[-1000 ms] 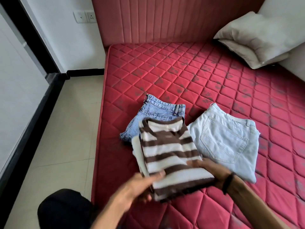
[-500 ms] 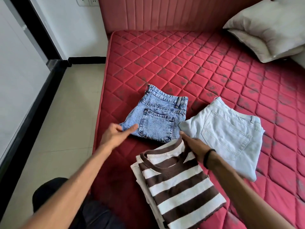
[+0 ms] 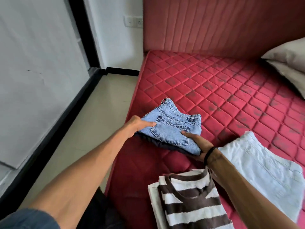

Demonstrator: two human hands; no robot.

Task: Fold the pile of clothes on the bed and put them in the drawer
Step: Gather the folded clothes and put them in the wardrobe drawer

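Head view: one pillow (image 3: 287,63) upper right, wall socket (image 3: 133,22) top centre. Three folded garments on the red mattress (image 3: 214,83): striped shirt (image 3: 189,202) bottom centre, pale jeans (image 3: 264,167) lower right, blue jeans (image 3: 173,128) mid-frame. Left hand (image 3: 137,126) and right hand (image 3: 198,144) each grasp the blue jeans' edges. Right forearm crosses the shirt.

We no longer hold the striped shirt (image 3: 189,204), which a second ago sat in both hands; it now lies on the mattress (image 3: 214,83) by itself. Our left hand (image 3: 137,127), open and reaching half a second ago, now grips the left edge of the folded blue jeans (image 3: 173,128), and our right hand (image 3: 198,145) has left the shirt collar to grip their near right corner, tilting them up off the bed.
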